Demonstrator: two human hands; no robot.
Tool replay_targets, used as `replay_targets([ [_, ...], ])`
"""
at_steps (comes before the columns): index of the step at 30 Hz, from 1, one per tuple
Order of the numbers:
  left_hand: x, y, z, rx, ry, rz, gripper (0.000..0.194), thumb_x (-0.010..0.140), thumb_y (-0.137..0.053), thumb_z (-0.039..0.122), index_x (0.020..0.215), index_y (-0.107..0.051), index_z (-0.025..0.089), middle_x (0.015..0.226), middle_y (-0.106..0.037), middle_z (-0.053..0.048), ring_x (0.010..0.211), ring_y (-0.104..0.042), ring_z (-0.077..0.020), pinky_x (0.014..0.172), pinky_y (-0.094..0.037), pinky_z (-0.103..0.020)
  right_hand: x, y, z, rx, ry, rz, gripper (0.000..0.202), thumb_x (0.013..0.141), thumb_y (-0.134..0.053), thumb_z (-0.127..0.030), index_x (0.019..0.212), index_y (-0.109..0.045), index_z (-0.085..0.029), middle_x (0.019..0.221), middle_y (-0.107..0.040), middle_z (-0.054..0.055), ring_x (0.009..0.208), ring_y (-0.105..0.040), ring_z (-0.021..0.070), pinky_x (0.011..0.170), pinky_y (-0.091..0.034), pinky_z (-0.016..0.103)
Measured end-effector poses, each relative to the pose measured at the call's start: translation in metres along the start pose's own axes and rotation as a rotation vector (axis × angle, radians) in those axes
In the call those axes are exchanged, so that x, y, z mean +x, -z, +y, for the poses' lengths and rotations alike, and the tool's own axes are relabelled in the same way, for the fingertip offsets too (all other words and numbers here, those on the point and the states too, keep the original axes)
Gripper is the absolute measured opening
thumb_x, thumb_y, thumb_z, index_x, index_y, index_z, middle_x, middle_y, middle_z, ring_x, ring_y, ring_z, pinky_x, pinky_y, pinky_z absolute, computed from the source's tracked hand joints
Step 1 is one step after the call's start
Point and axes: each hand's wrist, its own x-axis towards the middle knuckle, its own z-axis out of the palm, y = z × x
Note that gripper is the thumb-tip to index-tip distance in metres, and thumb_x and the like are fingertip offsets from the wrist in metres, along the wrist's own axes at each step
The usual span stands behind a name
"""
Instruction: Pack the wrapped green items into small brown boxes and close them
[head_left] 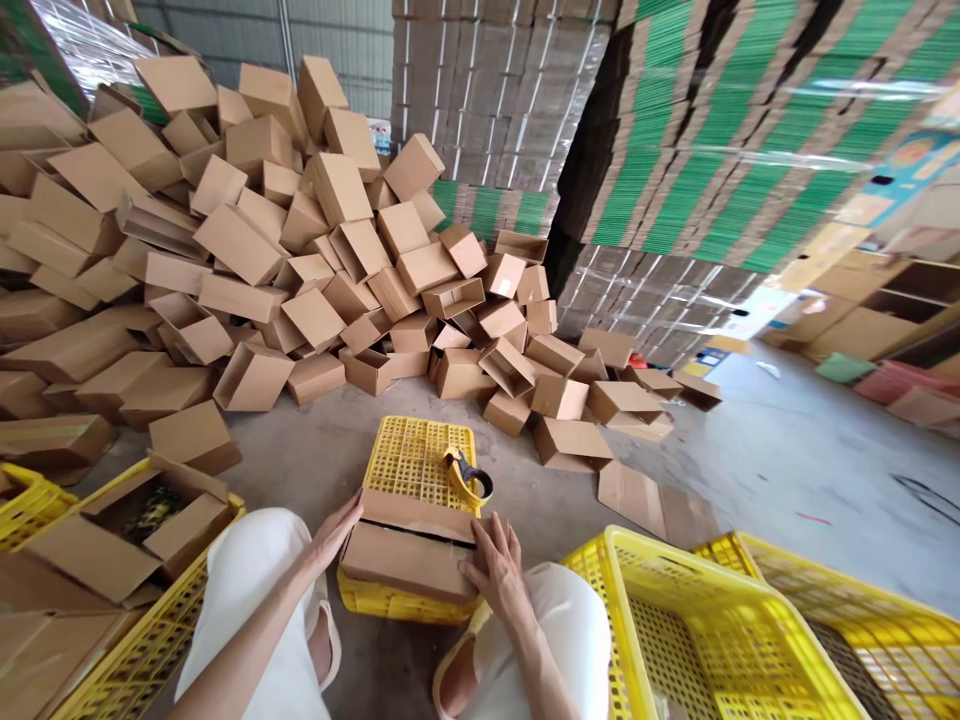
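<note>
A brown cardboard box [409, 562] rests on an upturned yellow crate [420, 450] between my knees. Its two top flaps lie nearly closed, with a dark narrow gap between them. My left hand [335, 533] lies along the box's left end, fingers extended. At the right end, my right hand [497, 562] touches the box with its fingers spread. Just beyond the box, a yellow tape dispenser [466, 478] sits on the crate's right side.
A large heap of cardboard boxes [247, 240] spreads ahead and left. Yellow crates [705, 610] stand at the right. Beside my left knee, an open box [142, 530] with dark and yellow items rests on another crate. Stacked flat cartons [697, 150] rise behind.
</note>
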Motion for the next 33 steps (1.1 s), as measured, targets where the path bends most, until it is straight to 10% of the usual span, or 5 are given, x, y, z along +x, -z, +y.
replay_targets([
  [13,0.0,-0.02,-0.032,0.501,-0.047,-0.037,0.08,0.099,-0.051,0.062,0.169,-0.039,0.025,0.175,-0.037,-0.01,0.164,-0.029,-0.0299,0.133,-0.029,-0.047,-0.005,0.006,-0.008,0.159,0.0,0.067,0.043,0.091,-0.067,-0.04,0.131,-0.08,-0.03,0.172,-0.044,0.005,0.166,-0.017,0.0432,0.13,-0.026,0.067],
  [18,-0.001,-0.02,-0.029,0.523,-0.018,-0.08,0.094,0.092,-0.064,0.061,0.171,-0.034,0.021,0.177,-0.031,-0.017,0.166,-0.023,-0.0325,0.133,-0.028,-0.049,0.0,0.007,-0.003,0.735,-0.161,0.332,0.071,0.095,-0.059,-0.064,0.153,-0.06,-0.024,0.166,-0.05,0.015,0.155,-0.046,0.0387,0.122,-0.045,0.057],
  [21,-0.005,-0.02,-0.021,0.517,0.018,-0.086,0.11,0.082,-0.078,0.059,0.173,-0.028,0.022,0.179,-0.024,-0.019,0.166,-0.021,-0.0368,0.133,-0.027,-0.052,0.001,0.011,-0.013,0.988,-0.198,0.242,0.071,0.098,-0.051,-0.075,0.143,-0.069,-0.023,0.139,-0.073,0.016,0.129,-0.069,0.0367,0.107,-0.058,0.054],
  [26,-0.011,-0.022,-0.018,0.548,0.015,-0.133,0.128,0.074,-0.087,0.055,0.175,-0.014,0.024,0.182,-0.009,-0.017,0.167,-0.014,-0.0387,0.133,-0.026,-0.053,0.0,0.015,-0.034,0.465,0.09,0.069,0.041,0.098,-0.062,-0.054,0.119,-0.082,-0.025,0.138,-0.074,0.014,0.124,-0.067,0.0357,0.11,-0.052,0.053],
  [33,-0.013,-0.025,-0.022,0.543,-0.015,-0.1,0.124,0.075,-0.083,0.054,0.175,-0.017,0.021,0.182,-0.01,-0.018,0.167,-0.017,-0.0396,0.132,-0.027,-0.055,-0.004,0.002,-0.051,0.228,0.064,0.161,0.039,0.09,-0.073,-0.048,0.122,-0.074,-0.024,0.136,-0.07,0.013,0.12,-0.063,0.0342,0.105,-0.054,0.051],
])
